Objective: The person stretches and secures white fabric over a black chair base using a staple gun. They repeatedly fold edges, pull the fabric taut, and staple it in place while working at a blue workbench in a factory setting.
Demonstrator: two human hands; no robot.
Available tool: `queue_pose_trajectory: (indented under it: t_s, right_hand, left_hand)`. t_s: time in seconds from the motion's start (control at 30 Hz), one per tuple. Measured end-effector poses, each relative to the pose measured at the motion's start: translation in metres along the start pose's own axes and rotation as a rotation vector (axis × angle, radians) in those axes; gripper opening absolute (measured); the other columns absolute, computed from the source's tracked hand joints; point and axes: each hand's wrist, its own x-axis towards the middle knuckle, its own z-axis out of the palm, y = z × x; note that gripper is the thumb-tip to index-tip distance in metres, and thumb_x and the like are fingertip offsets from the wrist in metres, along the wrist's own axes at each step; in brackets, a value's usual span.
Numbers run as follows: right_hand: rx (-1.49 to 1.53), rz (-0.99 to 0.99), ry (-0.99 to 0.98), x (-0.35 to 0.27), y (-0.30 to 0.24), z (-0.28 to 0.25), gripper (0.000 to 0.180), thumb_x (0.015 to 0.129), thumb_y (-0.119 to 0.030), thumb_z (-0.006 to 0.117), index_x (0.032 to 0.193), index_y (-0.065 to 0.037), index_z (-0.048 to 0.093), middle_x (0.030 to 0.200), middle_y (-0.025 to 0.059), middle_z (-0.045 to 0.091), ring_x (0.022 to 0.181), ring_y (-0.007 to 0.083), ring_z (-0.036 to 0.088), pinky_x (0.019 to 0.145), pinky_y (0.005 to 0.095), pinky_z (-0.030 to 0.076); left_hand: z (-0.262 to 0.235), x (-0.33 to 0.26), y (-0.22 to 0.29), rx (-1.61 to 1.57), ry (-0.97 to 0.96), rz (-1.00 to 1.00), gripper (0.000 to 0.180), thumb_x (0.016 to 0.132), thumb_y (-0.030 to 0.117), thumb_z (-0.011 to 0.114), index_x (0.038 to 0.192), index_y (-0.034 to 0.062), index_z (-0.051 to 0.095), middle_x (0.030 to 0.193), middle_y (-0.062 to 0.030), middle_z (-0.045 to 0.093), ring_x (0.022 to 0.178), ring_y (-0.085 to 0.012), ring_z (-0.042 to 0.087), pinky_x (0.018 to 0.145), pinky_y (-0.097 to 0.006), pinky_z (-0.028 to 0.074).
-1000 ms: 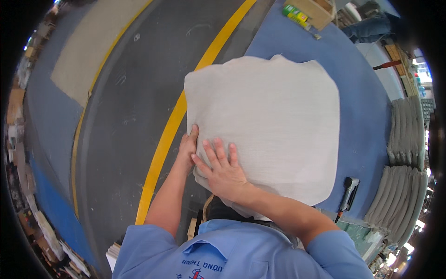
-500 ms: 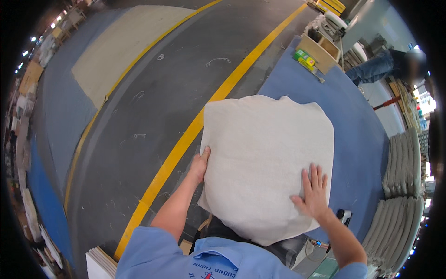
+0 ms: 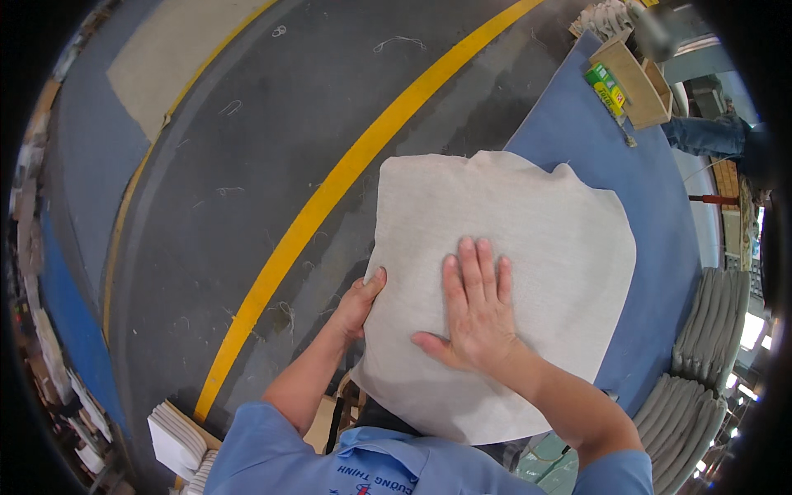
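A large piece of off-white fabric spreads in front of me, roughly square with wavy edges. It looks draped over something padded, which is hidden beneath. My left hand grips its left edge, thumb on top and fingers curled out of sight underneath. Near the middle of the fabric, my right hand lies flat with its fingers stretched out and the thumb spread to the left.
Beyond the fabric is a blue tabletop, with a wooden box and a green-yellow carton at its far end. Stacked grey pads stand at right. White panels lie lower left. Another person's jeans-clad leg shows far right.
My right hand has slid from the fabric's right side to its middle. My left hand still holds the left edge. The whole view has shifted and turned slightly.
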Motion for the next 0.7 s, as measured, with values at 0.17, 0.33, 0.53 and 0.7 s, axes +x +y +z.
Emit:
queue_pose_trajectory:
  t_s: [0.17, 0.33, 0.53, 0.7]
  right_hand:
    - [0.041, -0.086, 0.022, 0.034, -0.012, 0.004, 0.094, 0.094, -0.061, 0.059, 0.156, 0.008, 0.043, 0.17, 0.0279, 0.028, 0.162, 0.0454, 0.014, 0.127, 0.0663, 0.005]
    - [-0.107, -0.082, -0.086, 0.047, -0.023, 0.002, 0.073, 0.098, -0.05, 0.053, 0.145, 0.005, 0.058, 0.166, 0.0172, 0.042, 0.159, 0.0385, 0.026, 0.129, 0.0636, 0.008]
    - [-0.07, -0.151, 0.107, 0.037, -0.019, 0.003, 0.071, 0.1, -0.054, 0.055, 0.152, -0.005, 0.055, 0.168, 0.014, 0.04, 0.16, 0.0362, 0.026, 0.132, 0.0582, 0.006]
    - [0.002, -0.112, 0.351, -0.055, 0.047, -0.028, 0.08, 0.095, -0.05, 0.07, 0.162, -0.016, 0.044, 0.171, 0.0156, 0.035, 0.162, 0.0373, 0.023, 0.13, 0.0616, 0.012]
  left_hand:
    - [0.001, -0.001, -0.009, -0.085, -0.11, 0.062, 0.074, 0.106, 0.054, 0.062, 0.146, -0.0063, 0.052, 0.134, -0.0189, 0.067, 0.116, -0.0264, 0.07, 0.095, -0.04, 0.06]
    - [0.004, -0.006, -0.002, 0.182, 0.097, 0.024, 0.073, 0.108, 0.052, 0.059, 0.147, -0.0093, 0.048, 0.133, -0.0228, 0.067, 0.112, -0.029, 0.072, 0.09, -0.042, 0.061]
    - [0.003, 0.007, -0.004, 0.388, 0.144, 0.343, 0.077, 0.107, 0.05, 0.061, 0.139, -0.0185, 0.048, 0.131, -0.0261, 0.066, 0.109, -0.0318, 0.072, 0.087, -0.042, 0.06]
    - [0.001, 0.004, 0.002, 0.419, 0.197, 0.272, 0.087, 0.104, 0.056, 0.062, 0.147, -0.0169, 0.043, 0.137, -0.0273, 0.063, 0.122, -0.0319, 0.067, 0.096, -0.043, 0.057]
